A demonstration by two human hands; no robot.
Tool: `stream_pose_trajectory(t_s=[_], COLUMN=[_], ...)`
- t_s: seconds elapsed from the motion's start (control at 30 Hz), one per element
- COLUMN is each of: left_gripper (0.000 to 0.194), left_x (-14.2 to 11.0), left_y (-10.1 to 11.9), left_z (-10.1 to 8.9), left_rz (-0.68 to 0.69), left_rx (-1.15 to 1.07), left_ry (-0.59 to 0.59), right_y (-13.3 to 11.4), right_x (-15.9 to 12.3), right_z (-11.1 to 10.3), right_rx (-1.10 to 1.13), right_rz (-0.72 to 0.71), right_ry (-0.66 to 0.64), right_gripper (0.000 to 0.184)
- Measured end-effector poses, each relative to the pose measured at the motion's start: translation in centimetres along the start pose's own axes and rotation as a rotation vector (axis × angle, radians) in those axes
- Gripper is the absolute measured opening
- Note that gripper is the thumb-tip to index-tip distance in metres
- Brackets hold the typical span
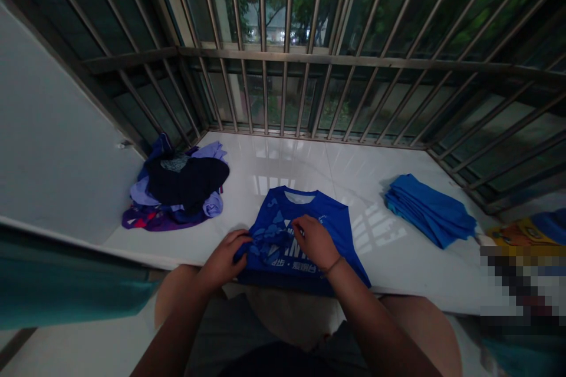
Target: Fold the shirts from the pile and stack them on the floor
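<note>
Both hands — left hand (225, 259), right hand (315, 241) — pinched the blue shirt (305, 218) on the bench (398, 259); keeping edges aligned would fold it neatly beside the folded stack (428, 209).

A shirt (300, 230) lies flat at the near edge of a tiled ledge (283, 165), directly before the person, with the left hand (225, 259) on its left edge and the right hand (315, 241) resting on its middle. A heap of clothes (177, 191) sits well to the left in the ledge's corner against the wall (48, 147), and a folded stack (428, 209) lies well apart to the right. A barred railing (309, 59) runs behind and along the right side of the ledge.
</note>
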State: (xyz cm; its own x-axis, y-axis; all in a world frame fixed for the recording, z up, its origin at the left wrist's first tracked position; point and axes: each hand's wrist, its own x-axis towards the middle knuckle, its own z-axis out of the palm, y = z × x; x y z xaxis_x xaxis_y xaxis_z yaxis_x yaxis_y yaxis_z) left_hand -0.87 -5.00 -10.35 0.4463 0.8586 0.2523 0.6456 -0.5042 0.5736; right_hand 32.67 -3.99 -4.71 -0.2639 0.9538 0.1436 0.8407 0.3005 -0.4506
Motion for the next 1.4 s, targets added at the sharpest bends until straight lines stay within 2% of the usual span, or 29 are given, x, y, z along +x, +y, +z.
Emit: stream_pose_trajectory(t_s=[0.13, 0.23, 0.37, 0.57, 0.7, 0.87, 0.97, 1.03, 1.23, 1.3, 1.4], left_gripper=[0.025, 0.026, 0.03, 0.035, 0.039, 0.017, 0.013, 0.013, 0.017, 0.015, 0.009], left_x=[1.0, 1.6, 0.9, -1.3, -1.3, 0.0, 0.4, 0.3, -1.0, -1.6, -2.3], left_y=[-0.6, -0.8, -1.5, -2.6, -1.3, 2.1, 3.7, 4.2, 4.6, 4.5, 4.3], left_z=[-1.1, -2.3, -3.3, -2.7, -2.6, -1.5, -0.1, 0.2, -2.0, -2.7, -2.9], left_rz=[-0.009, -0.005, -0.035, -0.016, 0.004, 0.046, 0.026, 0.018, 0.02, 0.041, 0.101], left_rx=[-0.012, 0.024, 0.025, 0.106, 0.089, 0.158, 0.257, 0.232, -0.099, -0.099, -0.01], left_ry=[-0.033, -0.064, 0.0, 0.037, 0.05, -0.039, -0.069, -0.056, 0.083, 0.066, -0.02], right_y=[0.2, 0.3, 0.7, 0.4, -2.1, -5.8, -6.4, -6.2, -4.4, -3.9, -3.6], right_x=[-0.6, -0.6, -0.6, -1.9, -3.0, -3.4, -3.2, -3.0, -2.6, -2.5, -2.3], right_z=[1.7, 2.5, 2.4, 1.9, 2.8, 5.5, 6.2, 6.0, 3.7, 3.3, 2.9], right_rx=[0.074, 0.1, 0.129, 0.154, 0.028, -0.088, -0.097, -0.085, -0.018, -0.003, -0.012], right_rz=[-0.044, 0.026, 0.06, 0.001, -0.139, -0.232, -0.186, -0.126, 0.046, 0.082, 0.1], right_ry=[-0.108, -0.077, -0.029, -0.019, -0.07, -0.143, -0.104, -0.067, -0.023, -0.036, -0.097], right_gripper=[0.037, 0.012, 0.014, 0.009, 0.008, 0.011, 0.011, 0.014, 0.034, 0.036, 0.03])
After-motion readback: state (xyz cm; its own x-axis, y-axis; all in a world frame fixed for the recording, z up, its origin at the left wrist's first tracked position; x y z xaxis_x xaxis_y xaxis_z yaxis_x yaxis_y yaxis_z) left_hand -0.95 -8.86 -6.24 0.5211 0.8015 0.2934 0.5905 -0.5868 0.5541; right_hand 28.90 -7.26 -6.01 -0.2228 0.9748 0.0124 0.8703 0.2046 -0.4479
